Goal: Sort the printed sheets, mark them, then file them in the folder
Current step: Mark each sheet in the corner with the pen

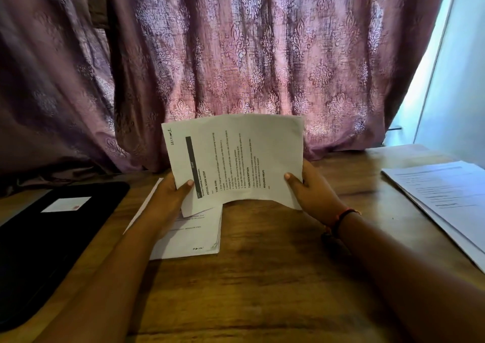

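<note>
A: Surface?
B: Wooden table point(262, 277). Black folder point(52, 237) on the table's left side, another stack point(194, 237) mid-table, paper stack point(446, 198) on its right side. Behind the table: mauve patterned curtain point(236, 53), pale wall point(451, 80) far right.
A: The sheets?
B: Printed sheets point(236, 158) upright above mid-table, bowed, text sideways, dark header bar, handwritten note at one corner. Left hand point(170, 193) and right hand point(309, 190) each pinch a lower side edge, thumbs in front.

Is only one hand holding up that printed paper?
No, the left hand and the right hand each pinch a side of the printed paper.
</note>
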